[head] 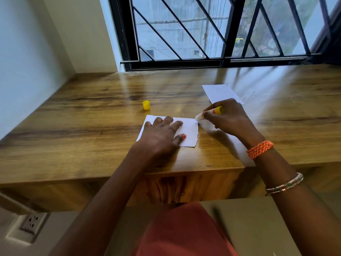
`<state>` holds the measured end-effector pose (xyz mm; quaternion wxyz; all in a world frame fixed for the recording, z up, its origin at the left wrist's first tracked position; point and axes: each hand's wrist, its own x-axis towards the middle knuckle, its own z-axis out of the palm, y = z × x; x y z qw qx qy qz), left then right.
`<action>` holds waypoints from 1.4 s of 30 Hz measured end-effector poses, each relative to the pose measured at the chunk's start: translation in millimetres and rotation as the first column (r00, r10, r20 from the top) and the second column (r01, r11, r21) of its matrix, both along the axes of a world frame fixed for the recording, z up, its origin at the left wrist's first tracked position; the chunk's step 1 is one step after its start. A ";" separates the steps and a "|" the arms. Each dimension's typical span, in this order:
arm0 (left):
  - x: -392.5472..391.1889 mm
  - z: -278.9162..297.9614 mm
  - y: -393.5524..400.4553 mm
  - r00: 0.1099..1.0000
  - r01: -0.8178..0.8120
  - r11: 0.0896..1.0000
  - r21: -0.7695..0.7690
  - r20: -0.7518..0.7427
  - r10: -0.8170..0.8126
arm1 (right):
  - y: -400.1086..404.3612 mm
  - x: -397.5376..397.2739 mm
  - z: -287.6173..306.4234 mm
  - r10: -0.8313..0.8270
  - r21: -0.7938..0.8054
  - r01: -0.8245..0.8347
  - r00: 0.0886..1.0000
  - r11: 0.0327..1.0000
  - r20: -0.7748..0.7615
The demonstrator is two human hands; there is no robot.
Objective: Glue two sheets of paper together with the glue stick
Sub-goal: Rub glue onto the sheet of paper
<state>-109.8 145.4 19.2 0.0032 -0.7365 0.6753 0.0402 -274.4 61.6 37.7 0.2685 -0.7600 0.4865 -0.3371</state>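
The right hand (228,117) has its grip curled round the glue stick (212,112), whose pale tip touches the upper right corner of the near sheet of paper (190,132). The left hand (160,135) lies flat on that sheet with fingers spread and straight, pressing it to the desk (92,126). A second sheet (221,93) lies farther back, just behind the right hand. The yellow cap (146,105) stands on the desk, apart from both sheets, to the left.
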 end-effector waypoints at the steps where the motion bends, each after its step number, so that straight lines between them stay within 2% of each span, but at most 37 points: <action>1: -0.6 0.2 -0.5 1.000 -0.005 1.000 -0.001 0.004 0.005 | 0.0 0.7 -0.6 -0.001 -0.013 0.001 1.000 1.000 -0.017; 16: -0.2 1.6 -3.2 1.000 0.004 1.000 -0.026 0.024 -0.003 | -4.5 9.4 -6.0 0.041 -0.121 -0.056 0.992 0.991 -0.122; 31: -1.4 5.6 -1.2 1.000 -0.006 1.000 -0.002 0.009 0.006 | 5.6 10.4 0.9 0.077 -0.094 -0.099 0.975 0.991 -0.210; 42: -5.8 -0.1 -4.6 0.996 -0.021 0.999 -0.029 0.081 0.024 | 3.8 12.8 8.8 0.104 -0.033 -0.115 0.966 0.993 -0.235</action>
